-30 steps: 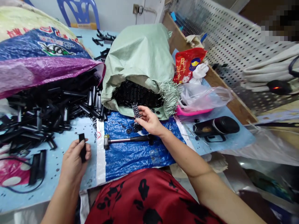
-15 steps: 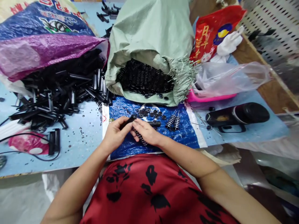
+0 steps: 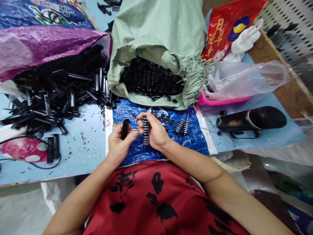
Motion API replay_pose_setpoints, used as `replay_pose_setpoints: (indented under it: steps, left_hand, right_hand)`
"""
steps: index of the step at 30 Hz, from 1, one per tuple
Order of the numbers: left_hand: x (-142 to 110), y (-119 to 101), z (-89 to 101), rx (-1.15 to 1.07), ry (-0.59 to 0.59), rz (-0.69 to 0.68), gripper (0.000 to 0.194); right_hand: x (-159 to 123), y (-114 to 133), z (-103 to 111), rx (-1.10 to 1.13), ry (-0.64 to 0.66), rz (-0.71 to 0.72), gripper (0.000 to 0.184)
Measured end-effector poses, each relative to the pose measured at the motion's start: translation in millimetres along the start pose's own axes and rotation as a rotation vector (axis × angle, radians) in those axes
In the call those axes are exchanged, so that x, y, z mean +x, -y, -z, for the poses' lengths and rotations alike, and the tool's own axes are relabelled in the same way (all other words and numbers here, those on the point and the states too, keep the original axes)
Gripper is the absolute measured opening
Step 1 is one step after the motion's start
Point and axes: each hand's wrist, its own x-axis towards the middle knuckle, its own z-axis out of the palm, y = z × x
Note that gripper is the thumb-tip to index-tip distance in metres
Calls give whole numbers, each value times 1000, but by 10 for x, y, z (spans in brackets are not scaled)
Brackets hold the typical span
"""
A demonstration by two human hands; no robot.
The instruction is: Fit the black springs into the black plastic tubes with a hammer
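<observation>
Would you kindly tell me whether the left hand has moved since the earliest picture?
Yes: the left hand has moved rightward, from left of the shiny blue plastic sheet to over it.

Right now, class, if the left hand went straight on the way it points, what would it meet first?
Most likely the right hand, at its fingers around the ribbed piece, though depth is hard to judge.

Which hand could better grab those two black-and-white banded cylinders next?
Probably the right hand: the cylinders lie nearer it than the left hand, though it holds a black, white-dotted piece.
</observation>
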Motion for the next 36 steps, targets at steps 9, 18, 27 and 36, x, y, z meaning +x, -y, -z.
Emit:
replay_pose_setpoints:
  steps: [9, 18, 27, 36]
  left_hand:
    - [21, 6, 90, 58, -28, -12, 28]
    - [-83, 11, 184, 9, -50, 31, 56]
    - [-66, 85, 258, -208, 0, 180, 47]
    - [95, 160, 661, -109, -189, 113, 57]
  right_hand:
    - [-2, -31, 287, -904, 263, 609, 111]
    - [-53, -82, 335, -1287, 362, 1036, 98]
    - [-157, -224, 250, -1428, 321, 931, 79]
    - [-68, -258, 388, -1703, 219, 737, 45]
